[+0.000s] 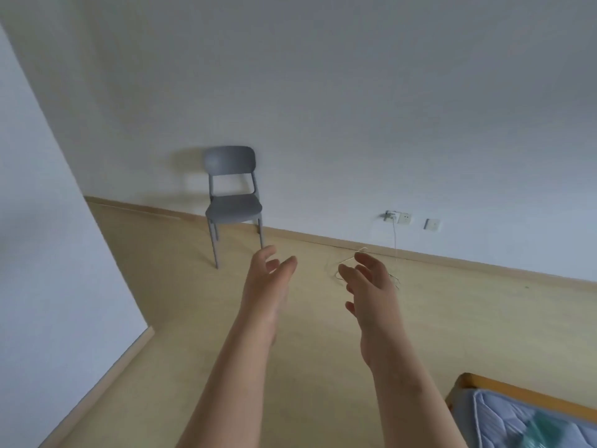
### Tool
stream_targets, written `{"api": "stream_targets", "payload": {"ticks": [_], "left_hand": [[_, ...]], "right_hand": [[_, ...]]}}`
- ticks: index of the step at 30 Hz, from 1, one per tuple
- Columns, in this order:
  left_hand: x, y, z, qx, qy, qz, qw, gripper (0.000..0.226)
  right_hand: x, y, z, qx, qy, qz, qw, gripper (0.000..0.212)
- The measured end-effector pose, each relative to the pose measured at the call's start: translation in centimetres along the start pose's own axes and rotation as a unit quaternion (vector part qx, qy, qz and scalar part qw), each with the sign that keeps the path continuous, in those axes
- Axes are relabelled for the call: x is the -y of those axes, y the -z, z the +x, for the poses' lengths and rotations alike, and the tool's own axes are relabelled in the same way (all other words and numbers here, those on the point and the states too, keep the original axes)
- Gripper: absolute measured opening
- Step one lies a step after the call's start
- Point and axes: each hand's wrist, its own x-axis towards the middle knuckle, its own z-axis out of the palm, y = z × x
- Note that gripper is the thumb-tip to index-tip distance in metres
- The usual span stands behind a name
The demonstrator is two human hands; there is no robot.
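Note:
Both my bare arms reach forward over the floor, palms turned toward each other. My left hand [268,279] has relaxed, slightly curved fingers and holds nothing. My right hand [371,286] is likewise loose and empty, a hand's width to the right of the left. A grey plastic chair [233,205] stands against the white wall, beyond and to the left of my left hand, well out of reach.
A wall socket [399,217] with a plug and a thin cable [395,240] sits low on the wall at right; the cable lies coiled on the beige floor behind my right hand. A wooden bed frame with a blue mattress [517,418] fills the bottom right corner. A white wall juts in at left.

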Motion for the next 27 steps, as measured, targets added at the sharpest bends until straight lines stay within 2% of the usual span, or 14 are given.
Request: {"api": "stream_targets", "payload": {"ticks": [2, 7, 16, 22, 27], "left_hand": [[0.3, -3.9, 2.4, 0.036, 0.012, 0.005, 0.999, 0.043], [0.2, -13.7, 8.1, 0.049, 0.018, -0.025, 0.998, 0.037], [-2.9, -33.5, 18.5, 0.143, 0.016, -0.025, 0.989, 0.02], [-2.5, -43.4, 25.5, 0.164, 0.048, -0.023, 0.985, 0.013], [-2.9, -52.8, 33.2, 0.222, 0.043, -0.003, 0.974, 0.011]], "right_hand": [[-0.1, 2.0, 3.1, -0.039, -0.016, 0.006, 0.999, 0.029], [0.5, 6.6, 12.2, -0.099, -0.043, 0.019, 0.994, 0.035], [4.8, 17.0, 31.0, -0.131, -0.017, 0.033, 0.991, 0.037], [5.0, 21.6, 41.8, -0.152, -0.043, 0.037, 0.987, 0.035], [5.6, 25.4, 52.5, -0.195, -0.037, 0.046, 0.979, 0.033]]}}
